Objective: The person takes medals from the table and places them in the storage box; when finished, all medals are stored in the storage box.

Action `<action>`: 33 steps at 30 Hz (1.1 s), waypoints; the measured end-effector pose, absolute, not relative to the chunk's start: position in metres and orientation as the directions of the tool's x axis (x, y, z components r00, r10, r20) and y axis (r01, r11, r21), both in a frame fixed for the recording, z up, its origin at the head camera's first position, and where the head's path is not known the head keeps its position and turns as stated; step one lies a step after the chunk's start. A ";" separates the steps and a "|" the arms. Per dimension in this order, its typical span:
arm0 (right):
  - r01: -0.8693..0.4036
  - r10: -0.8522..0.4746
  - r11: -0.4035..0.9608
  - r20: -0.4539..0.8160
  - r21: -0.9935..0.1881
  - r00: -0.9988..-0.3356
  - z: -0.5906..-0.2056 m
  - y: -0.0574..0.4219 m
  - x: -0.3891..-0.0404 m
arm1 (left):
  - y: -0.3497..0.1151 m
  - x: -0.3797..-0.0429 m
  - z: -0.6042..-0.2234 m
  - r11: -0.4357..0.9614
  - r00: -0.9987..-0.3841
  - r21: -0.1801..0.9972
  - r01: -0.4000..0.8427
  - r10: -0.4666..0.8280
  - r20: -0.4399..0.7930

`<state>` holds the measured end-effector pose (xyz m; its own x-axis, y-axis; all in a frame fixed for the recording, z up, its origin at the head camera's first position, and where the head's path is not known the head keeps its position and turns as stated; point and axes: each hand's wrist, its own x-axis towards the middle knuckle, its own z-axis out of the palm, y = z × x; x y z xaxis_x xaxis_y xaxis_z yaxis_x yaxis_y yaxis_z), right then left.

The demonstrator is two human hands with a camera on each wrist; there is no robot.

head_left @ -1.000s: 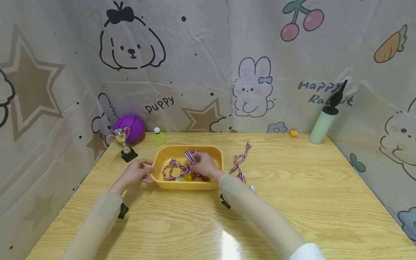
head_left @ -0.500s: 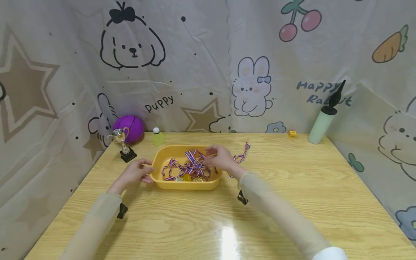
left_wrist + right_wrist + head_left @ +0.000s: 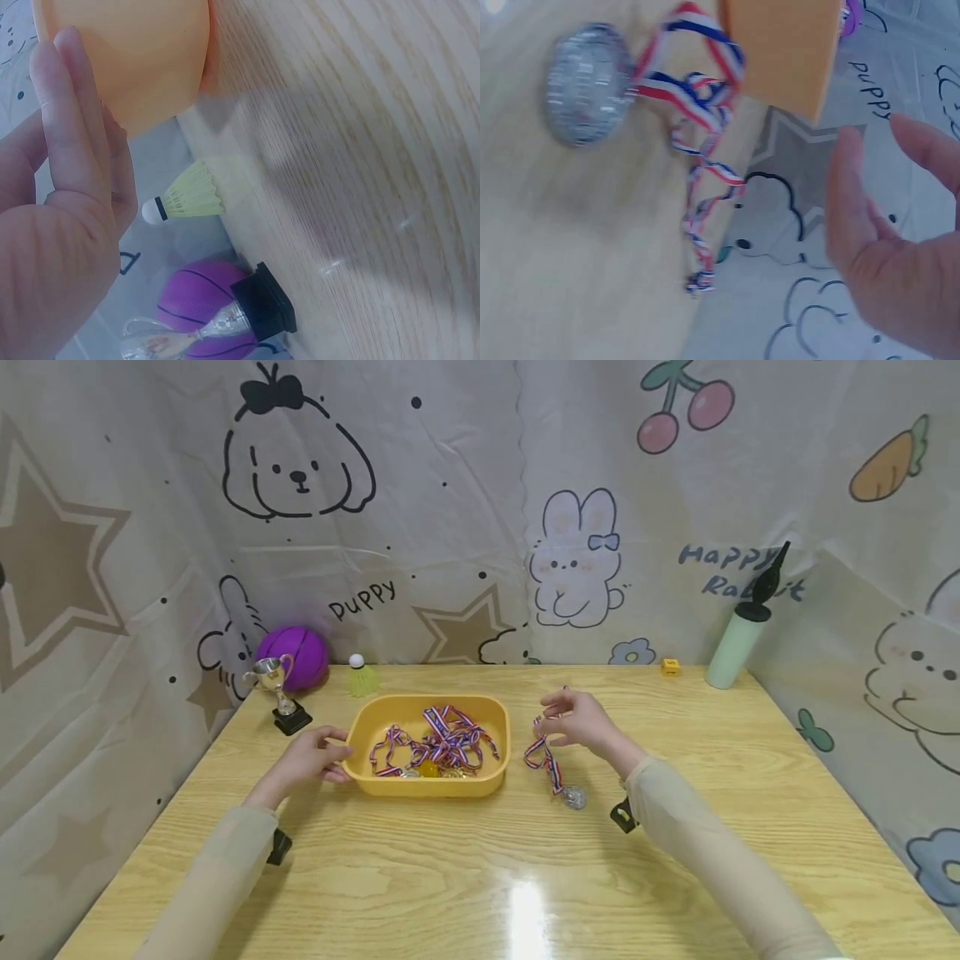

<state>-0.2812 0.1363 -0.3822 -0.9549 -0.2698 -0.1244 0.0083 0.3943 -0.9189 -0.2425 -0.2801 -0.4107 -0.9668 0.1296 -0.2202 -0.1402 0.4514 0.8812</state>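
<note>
My left hand (image 3: 307, 756) holds the left end of a yellow plastic basin (image 3: 431, 787), its fingers (image 3: 71, 112) lying along the outer wall by the rim. Inside the basin are tangled red, white and blue ribbons (image 3: 450, 745) and several medals. My right hand (image 3: 585, 722) is over the table right of the basin, fingers apart with nothing between them. Below it a silver medal (image 3: 574, 797) lies on the wood, its striped ribbon (image 3: 705, 180) twisted away toward the back; the hand partly covers this ribbon in the head view.
A gold trophy cup (image 3: 281, 693), a purple ball (image 3: 300, 657) and a yellow shuttlecock (image 3: 362, 678) stand at the back left. At the back right are a small yellow cube (image 3: 670, 667) and a pale green pump (image 3: 735, 647). A printed curtain (image 3: 442, 527) hangs behind the table.
My right hand has come up out of the basin, let go of the ribbon there, and moved right over the loose medal's ribbon. My left hand stays at the basin's rim.
</note>
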 end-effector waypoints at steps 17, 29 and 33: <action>0.096 -0.162 0.624 -0.249 -0.775 -0.955 -0.432 0.150 -0.257 | -0.279 -0.241 -0.410 0.431 -0.967 0.892 -0.138 0.136 -0.216; 0.020 -0.193 0.658 -0.194 -0.753 -0.962 -0.436 0.145 -0.252 | -0.279 -0.241 -0.410 0.439 -0.967 0.887 -0.140 0.133 -0.219; 0.009 -0.193 0.658 -0.181 -0.753 -0.964 -0.437 0.146 -0.251 | -0.279 -0.241 -0.409 0.446 -0.966 0.884 -0.138 0.135 -0.219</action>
